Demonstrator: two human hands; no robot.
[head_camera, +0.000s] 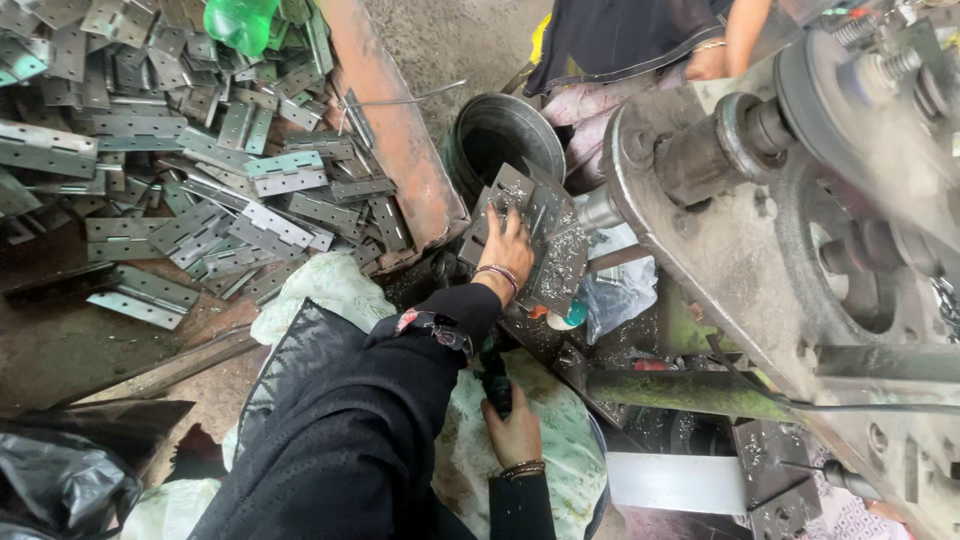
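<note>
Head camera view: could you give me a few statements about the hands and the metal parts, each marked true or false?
1. The left hand presses on a flat metal plate strewn with shavings. True.
2. The right hand is empty and lifted in the air. False: it has its grip around a dark handle, low by the cloth-covered lap.
3. A heap of grey metal hinges lies to the left. True.
4. The round metal bucket stands on top of the hinge heap. False: it stands on the floor beside the plate, apart from the heap.
5. A green plastic bottle lies at the top of the heap. True.
</note>
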